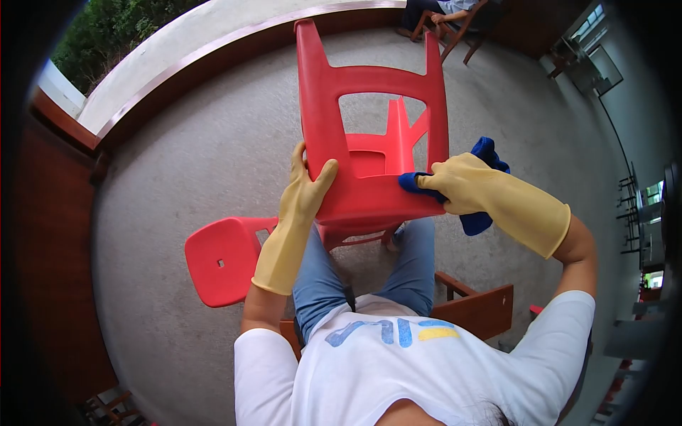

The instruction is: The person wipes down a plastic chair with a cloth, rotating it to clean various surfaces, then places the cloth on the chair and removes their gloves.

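In front of my lap a red plastic stool [320, 106] is turned over, its legs pointing up and away from me. My left hand [310, 174], in a yellow rubber glove, grips the stool's left side, with the thumb on the near face. A blue cloth [477, 223] is bunched in my right hand [455, 183], also gloved in yellow. That hand presses part of the cloth against the stool's right edge, near the seat end. Below the raised stool, more red plastic shows between my knees; how it joins is partly hidden.
Another red stool [222, 261] stands on the grey floor [170, 170] to my left. A brown wooden piece of furniture [483, 309] is beside my right hip. Further off, a person sits on a wooden chair [465, 32]. A low ledge [177, 64] borders the floor.
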Demonstrator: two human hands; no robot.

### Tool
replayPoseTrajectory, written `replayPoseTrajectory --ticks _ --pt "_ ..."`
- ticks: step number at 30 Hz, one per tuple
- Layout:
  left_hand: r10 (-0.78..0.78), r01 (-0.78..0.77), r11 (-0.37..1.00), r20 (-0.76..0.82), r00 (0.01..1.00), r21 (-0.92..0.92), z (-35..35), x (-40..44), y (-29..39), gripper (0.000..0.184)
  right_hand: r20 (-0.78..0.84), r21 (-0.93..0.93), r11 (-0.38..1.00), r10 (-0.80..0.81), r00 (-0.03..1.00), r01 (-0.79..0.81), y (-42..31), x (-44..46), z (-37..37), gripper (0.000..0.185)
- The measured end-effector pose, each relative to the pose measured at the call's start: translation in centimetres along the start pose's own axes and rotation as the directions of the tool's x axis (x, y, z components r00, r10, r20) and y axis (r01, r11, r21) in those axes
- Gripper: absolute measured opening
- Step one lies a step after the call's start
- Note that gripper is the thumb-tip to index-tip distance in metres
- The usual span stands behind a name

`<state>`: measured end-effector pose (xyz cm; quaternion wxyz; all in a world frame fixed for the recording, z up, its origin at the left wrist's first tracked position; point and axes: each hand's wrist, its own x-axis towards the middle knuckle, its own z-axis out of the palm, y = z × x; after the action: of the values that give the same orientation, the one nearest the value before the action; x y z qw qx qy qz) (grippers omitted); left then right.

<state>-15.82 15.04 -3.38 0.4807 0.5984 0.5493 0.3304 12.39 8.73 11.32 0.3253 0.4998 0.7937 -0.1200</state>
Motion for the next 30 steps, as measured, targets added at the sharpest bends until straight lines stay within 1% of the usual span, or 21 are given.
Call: replayPoseTrajectory --ticks 3,6,9,12,14,15,17,20,23,24,27,30 --pt "0.035 -0.034 0.997 -0.012 0.999 0.073 0.4 0.5 -0.7 0.1 -0.057 0.03 0.997 -0.074 0.996 0.075 1.0 0.5 0.5 0.079" --pt "0.012 -0.011 0.999 0.023 1.0 -0.031 0.0 0.1 -0.6 0.101 -0.031 -0.015 0.997 -0.075 0.997 0.075 0.6 1.2 -0.5 0.078" --pt "-0.04 0.039 0.981 0.0 0.999 0.19 0.5 -0.1 0.5 0.101 -0.047 -0.034 0.985 -0.173 0.984 0.172 -1.8 2.1 -2.8 0.076" --pt "0.022 -0.021 0.997 -0.013 1.0 0.077 0.3 0.5 -0.7 0.099 -0.045 -0.09 0.981 -0.174 0.984 0.17 -3.5 3.9 -3.6 0.079" --pt "0.001 -0.001 1.0 0.009 1.0 -0.005 -0.1 0.6 -1.0 0.099 -0.079 -0.085 0.98 -0.188 0.979 0.182 -3.5 4.2 -3.5 0.081" --pt "-0.012 0.014 0.999 0.025 1.0 -0.047 -0.3 0.5 -1.2 0.098 -0.081 -0.057 0.984 -0.17 0.982 0.166 -3.4 4.0 -3.4 0.08" --pt "-0.026 0.027 0.999 0.03 0.999 -0.044 -0.1 0.7 -1.2 0.098 -0.084 -0.003 0.993 -0.114 0.99 0.114 -2.3 2.8 -2.8 0.078" --pt "-0.029 0.031 0.997 0.042 0.999 -0.067 0.2 0.6 -0.5 0.098 -0.046 0.056 0.998 -0.01 0.999 0.013 -0.7 0.8 -0.9 0.077" --pt "-0.026 0.03 0.997 0.049 0.998 -0.073 0.3 0.6 -0.3 0.098 -0.03 0.122 0.991 0.057 0.998 -0.053 0.6 -0.5 0.9 0.077" --pt "-0.022 0.025 0.997 0.052 0.998 -0.074 0.3 0.7 -0.3 0.098 -0.022 0.144 0.988 0.056 0.998 -0.052 0.7 -0.6 1.2 0.078" --pt "0.02 -0.018 0.999 0.038 0.999 -0.047 0.3 0.8 -0.8 0.098 -0.025 0.114 0.994 0.006 1.0 -0.003 1.0 -0.6 1.5 0.078" --pt "0.019 -0.016 0.995 0.023 1.0 -0.103 0.5 0.8 -1.1 0.098 -0.041 0.046 0.998 -0.033 0.999 0.035 0.4 0.2 0.4 0.081"
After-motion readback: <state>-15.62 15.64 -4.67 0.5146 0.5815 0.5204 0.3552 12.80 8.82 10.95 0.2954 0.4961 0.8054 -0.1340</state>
